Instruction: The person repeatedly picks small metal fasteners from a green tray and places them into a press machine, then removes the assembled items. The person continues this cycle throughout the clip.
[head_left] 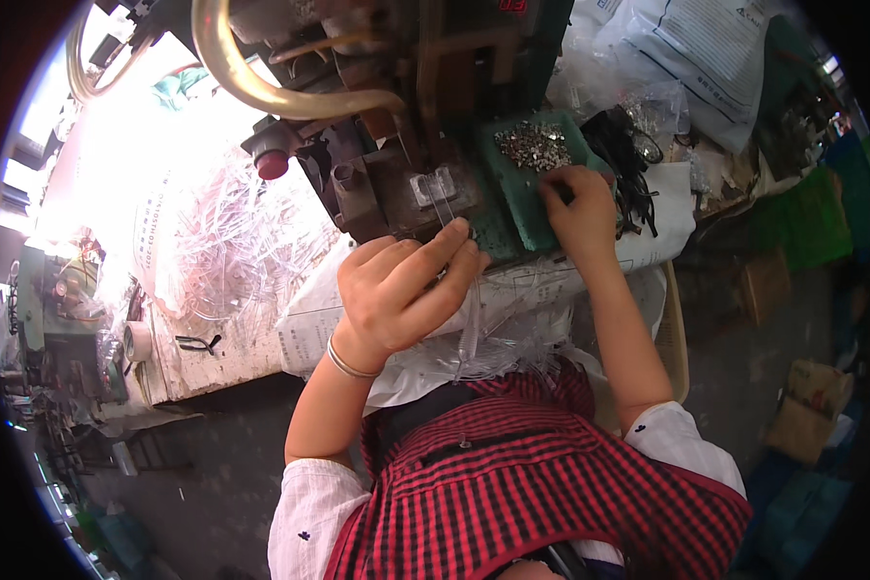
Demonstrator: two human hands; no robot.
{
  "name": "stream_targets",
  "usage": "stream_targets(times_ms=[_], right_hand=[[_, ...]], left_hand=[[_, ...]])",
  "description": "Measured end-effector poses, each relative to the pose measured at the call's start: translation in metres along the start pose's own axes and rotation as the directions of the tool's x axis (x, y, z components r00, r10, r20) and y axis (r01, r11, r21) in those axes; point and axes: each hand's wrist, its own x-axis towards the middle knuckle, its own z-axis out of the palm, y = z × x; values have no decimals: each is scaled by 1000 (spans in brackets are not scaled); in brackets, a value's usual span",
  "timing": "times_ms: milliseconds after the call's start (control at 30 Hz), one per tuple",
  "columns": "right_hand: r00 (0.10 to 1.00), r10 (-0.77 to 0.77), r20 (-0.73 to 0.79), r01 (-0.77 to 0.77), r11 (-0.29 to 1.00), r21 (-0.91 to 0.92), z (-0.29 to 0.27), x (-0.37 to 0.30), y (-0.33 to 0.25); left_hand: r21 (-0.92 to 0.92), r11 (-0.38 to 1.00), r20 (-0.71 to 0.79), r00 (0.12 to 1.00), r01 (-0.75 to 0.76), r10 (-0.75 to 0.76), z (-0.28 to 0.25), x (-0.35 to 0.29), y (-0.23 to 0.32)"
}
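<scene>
My left hand point(406, 290) is closed in a pinch on a clear plastic strip point(470, 333). One end of the strip reaches up over a small pale metal block point(421, 193) on the machine bed, and the rest hangs below my fingers. Over the right side of a green tray point(514, 205) is my right hand point(584, 208), its thumb and fingers curled together. What those fingertips hold, if anything, is too small to make out. Small shiny metal pieces point(534, 145) lie heaped at the tray's far end, just beyond that hand.
The dark machine point(474, 68) rises straight ahead, with a yellowish hose point(290, 101) arching across and a red button point(272, 164) at its left. Clear strips point(232, 232) are piled on the left. Black cords point(633, 164) and plastic bags point(691, 58) crowd the right.
</scene>
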Motion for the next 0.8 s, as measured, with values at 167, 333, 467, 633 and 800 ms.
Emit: stream_targets(times_ms=[167,333,467,633,800], right_hand=[[999,-33,25,37,983,-181,17,5,-5],[998,-29,53,40,974,-222,12,1,-7],[989,139,-53,-141,990,-28,-6,-12,-16],[980,185,-66,-181,981,65,-13,1,-45],[996,48,-79,-32,981,191,9,10,-38]], left_hand=[[-45,988,49,988,147,-145,-10,-1,13],[-25,953,84,950,303,-300,-42,-39,46],[278,798,-197,845,535,-498,-125,-55,53],[404,622,-382,742,670,-551,-160,-45,3],[582,571,26,689,579,-725,-89,-99,-74]])
